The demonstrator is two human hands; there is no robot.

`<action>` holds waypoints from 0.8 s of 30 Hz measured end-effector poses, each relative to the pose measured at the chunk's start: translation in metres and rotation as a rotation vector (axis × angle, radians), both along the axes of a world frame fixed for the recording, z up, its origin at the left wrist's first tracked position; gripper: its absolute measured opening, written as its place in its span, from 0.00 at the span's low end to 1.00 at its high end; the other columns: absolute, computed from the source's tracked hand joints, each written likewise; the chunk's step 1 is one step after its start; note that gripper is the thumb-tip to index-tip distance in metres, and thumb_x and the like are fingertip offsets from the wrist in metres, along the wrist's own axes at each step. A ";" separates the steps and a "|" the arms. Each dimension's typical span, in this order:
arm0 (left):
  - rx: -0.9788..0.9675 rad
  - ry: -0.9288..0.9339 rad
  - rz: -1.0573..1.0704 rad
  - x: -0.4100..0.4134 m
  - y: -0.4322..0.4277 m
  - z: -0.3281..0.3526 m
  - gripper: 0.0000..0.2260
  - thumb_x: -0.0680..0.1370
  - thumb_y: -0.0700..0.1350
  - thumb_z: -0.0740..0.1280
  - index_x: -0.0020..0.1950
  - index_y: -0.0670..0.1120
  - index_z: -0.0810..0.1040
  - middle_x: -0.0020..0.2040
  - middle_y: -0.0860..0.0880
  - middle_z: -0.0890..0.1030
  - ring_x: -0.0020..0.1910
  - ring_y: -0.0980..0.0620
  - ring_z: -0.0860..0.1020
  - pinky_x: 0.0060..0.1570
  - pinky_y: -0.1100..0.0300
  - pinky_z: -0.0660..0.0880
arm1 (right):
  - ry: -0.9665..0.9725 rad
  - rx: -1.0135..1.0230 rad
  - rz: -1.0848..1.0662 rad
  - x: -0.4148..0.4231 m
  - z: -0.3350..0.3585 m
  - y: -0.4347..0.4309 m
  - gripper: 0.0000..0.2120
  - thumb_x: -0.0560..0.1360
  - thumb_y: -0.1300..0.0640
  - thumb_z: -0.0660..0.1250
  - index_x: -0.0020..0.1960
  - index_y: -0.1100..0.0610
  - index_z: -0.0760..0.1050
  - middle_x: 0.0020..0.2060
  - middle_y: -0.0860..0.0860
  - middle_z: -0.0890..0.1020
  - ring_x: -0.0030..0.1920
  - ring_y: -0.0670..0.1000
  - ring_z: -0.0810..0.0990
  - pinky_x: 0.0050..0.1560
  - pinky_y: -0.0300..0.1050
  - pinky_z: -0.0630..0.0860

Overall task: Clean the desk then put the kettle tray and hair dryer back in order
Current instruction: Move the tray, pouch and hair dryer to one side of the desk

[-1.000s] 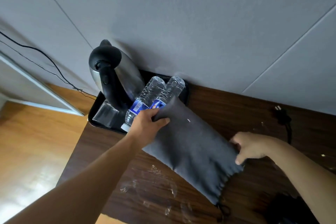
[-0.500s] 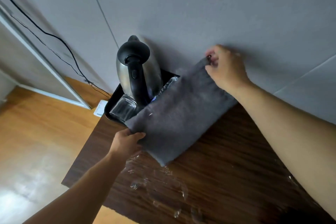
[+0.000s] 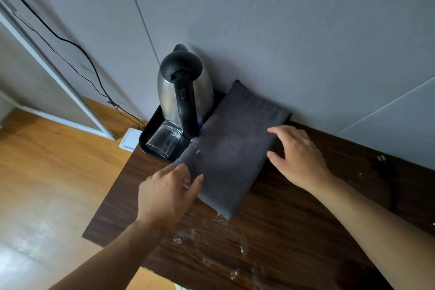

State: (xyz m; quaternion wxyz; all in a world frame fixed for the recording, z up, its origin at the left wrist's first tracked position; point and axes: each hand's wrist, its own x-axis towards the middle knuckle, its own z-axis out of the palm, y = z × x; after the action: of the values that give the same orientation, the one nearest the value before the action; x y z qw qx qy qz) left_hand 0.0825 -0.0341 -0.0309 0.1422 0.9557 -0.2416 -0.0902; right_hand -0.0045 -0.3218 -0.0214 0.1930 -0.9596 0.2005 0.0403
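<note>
A grey drawstring pouch lies tilted across the right side of the black tray, its far end against the wall. It hides whatever sits under it on the tray. A steel kettle with a black handle stands on the tray, and a clear glass lies beside it. My left hand touches the pouch's near left edge with loose fingers. My right hand rests spread at the pouch's right edge. Neither hand grips it.
The dark wooden desk shows wet smears near its front. A black plug and cable lie at the right by the wall. Another black cable runs down the wall on the left. Wooden floor lies below the desk's left edge.
Both hands have let go of the pouch, which now lies on the tray against the wall. My right hand dropped from its far end to its right edge. The bottles are covered.
</note>
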 end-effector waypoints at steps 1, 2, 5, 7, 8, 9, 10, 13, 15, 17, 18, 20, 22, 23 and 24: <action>-0.033 0.000 -0.074 0.000 -0.003 0.001 0.17 0.77 0.67 0.58 0.41 0.55 0.74 0.39 0.58 0.76 0.39 0.55 0.77 0.33 0.58 0.73 | 0.076 0.044 -0.054 -0.018 0.001 -0.006 0.28 0.76 0.48 0.71 0.74 0.48 0.68 0.71 0.48 0.73 0.70 0.55 0.71 0.64 0.51 0.72; -0.046 0.007 -0.125 -0.001 -0.007 0.002 0.17 0.76 0.67 0.57 0.46 0.56 0.75 0.43 0.58 0.76 0.42 0.54 0.77 0.35 0.58 0.75 | 0.162 0.099 -0.119 -0.040 0.004 -0.012 0.30 0.76 0.47 0.71 0.75 0.47 0.66 0.73 0.48 0.71 0.72 0.54 0.69 0.65 0.52 0.72; -0.079 -0.001 -0.200 -0.007 -0.027 0.007 0.18 0.76 0.66 0.61 0.55 0.55 0.78 0.51 0.57 0.78 0.51 0.52 0.79 0.39 0.57 0.74 | 0.363 0.205 -0.292 -0.117 0.014 -0.030 0.35 0.74 0.44 0.73 0.77 0.45 0.63 0.75 0.48 0.67 0.76 0.55 0.64 0.70 0.57 0.69; -0.097 0.052 -0.220 -0.010 -0.041 0.009 0.18 0.76 0.64 0.66 0.58 0.54 0.78 0.55 0.55 0.78 0.53 0.51 0.79 0.40 0.58 0.71 | 0.476 0.181 -0.362 -0.174 0.021 -0.040 0.39 0.72 0.41 0.74 0.78 0.43 0.61 0.77 0.48 0.65 0.77 0.56 0.61 0.72 0.58 0.68; -0.103 0.090 -0.232 -0.011 -0.046 0.009 0.18 0.76 0.64 0.66 0.59 0.54 0.78 0.57 0.55 0.78 0.53 0.51 0.79 0.40 0.58 0.70 | 0.541 0.172 -0.394 -0.201 0.024 -0.043 0.42 0.70 0.39 0.75 0.78 0.42 0.58 0.78 0.48 0.62 0.77 0.57 0.59 0.73 0.58 0.66; -0.109 0.128 -0.244 -0.012 -0.050 0.010 0.18 0.76 0.64 0.66 0.59 0.55 0.78 0.57 0.55 0.78 0.53 0.50 0.79 0.40 0.57 0.71 | 0.602 0.171 -0.430 -0.227 0.027 -0.046 0.46 0.68 0.36 0.75 0.79 0.40 0.56 0.79 0.48 0.58 0.78 0.57 0.57 0.74 0.58 0.64; -0.116 0.159 -0.251 -0.013 -0.052 0.009 0.18 0.75 0.64 0.65 0.59 0.55 0.78 0.58 0.54 0.77 0.53 0.49 0.79 0.41 0.55 0.73 | 0.659 0.176 -0.463 -0.250 0.028 -0.047 0.51 0.65 0.33 0.75 0.79 0.39 0.52 0.80 0.48 0.54 0.79 0.57 0.54 0.75 0.58 0.62; -0.120 0.185 -0.264 -0.015 -0.057 0.004 0.18 0.75 0.65 0.64 0.58 0.57 0.77 0.57 0.55 0.77 0.49 0.50 0.78 0.43 0.52 0.75 | 0.774 0.218 -0.485 -0.302 0.021 -0.042 0.61 0.56 0.28 0.73 0.79 0.35 0.43 0.81 0.47 0.48 0.80 0.59 0.51 0.76 0.59 0.61; -0.120 0.199 -0.275 -0.018 -0.060 0.002 0.19 0.74 0.66 0.62 0.58 0.58 0.77 0.55 0.56 0.76 0.48 0.51 0.78 0.43 0.51 0.76 | 0.798 0.222 -0.473 -0.325 0.010 -0.032 0.62 0.56 0.29 0.73 0.79 0.35 0.40 0.80 0.46 0.47 0.79 0.58 0.54 0.74 0.60 0.64; -0.125 0.211 -0.277 -0.019 -0.064 -0.001 0.19 0.73 0.67 0.61 0.57 0.59 0.77 0.53 0.57 0.76 0.49 0.50 0.78 0.43 0.50 0.77 | 0.767 0.172 -0.435 -0.338 -0.004 -0.023 0.57 0.61 0.32 0.74 0.79 0.36 0.42 0.79 0.46 0.51 0.77 0.56 0.59 0.70 0.56 0.70; -0.131 0.216 -0.281 -0.019 -0.065 -0.003 0.18 0.73 0.69 0.61 0.56 0.61 0.76 0.52 0.57 0.76 0.48 0.50 0.79 0.43 0.49 0.78 | 0.738 0.121 -0.405 -0.342 -0.011 -0.019 0.53 0.64 0.34 0.73 0.79 0.36 0.45 0.77 0.44 0.54 0.75 0.54 0.61 0.68 0.53 0.73; -0.157 0.206 -0.309 -0.018 -0.067 -0.010 0.12 0.74 0.71 0.60 0.52 0.69 0.72 0.51 0.59 0.75 0.47 0.51 0.79 0.44 0.47 0.79 | 0.675 0.012 -0.366 -0.346 -0.022 -0.017 0.45 0.67 0.37 0.74 0.77 0.38 0.54 0.73 0.42 0.60 0.72 0.52 0.65 0.61 0.46 0.78; -0.185 0.191 -0.337 -0.016 -0.070 -0.017 0.10 0.73 0.70 0.59 0.52 0.71 0.69 0.49 0.59 0.74 0.46 0.52 0.79 0.43 0.46 0.80 | 0.623 -0.063 -0.356 -0.345 -0.029 -0.019 0.38 0.66 0.40 0.74 0.73 0.40 0.63 0.68 0.41 0.64 0.68 0.52 0.70 0.51 0.42 0.82; -0.197 0.184 -0.344 -0.015 -0.072 -0.020 0.10 0.74 0.68 0.61 0.53 0.70 0.70 0.48 0.59 0.74 0.45 0.52 0.79 0.42 0.45 0.80 | 0.603 -0.080 -0.359 -0.345 -0.030 -0.020 0.36 0.66 0.41 0.75 0.71 0.40 0.65 0.67 0.42 0.65 0.67 0.52 0.71 0.48 0.41 0.83; -0.216 0.179 -0.347 -0.015 -0.075 -0.021 0.10 0.75 0.66 0.65 0.53 0.67 0.72 0.47 0.59 0.73 0.44 0.52 0.79 0.41 0.45 0.80 | 0.601 -0.079 -0.359 -0.344 -0.030 -0.020 0.37 0.67 0.42 0.74 0.72 0.40 0.64 0.68 0.43 0.63 0.68 0.52 0.71 0.48 0.42 0.83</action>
State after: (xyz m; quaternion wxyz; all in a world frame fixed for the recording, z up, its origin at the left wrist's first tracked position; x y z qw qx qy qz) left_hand 0.0670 -0.1090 -0.0520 0.2472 0.8672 -0.3970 -0.1714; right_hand -0.3486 -0.3421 -0.0519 0.0923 -0.8610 0.4152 0.2788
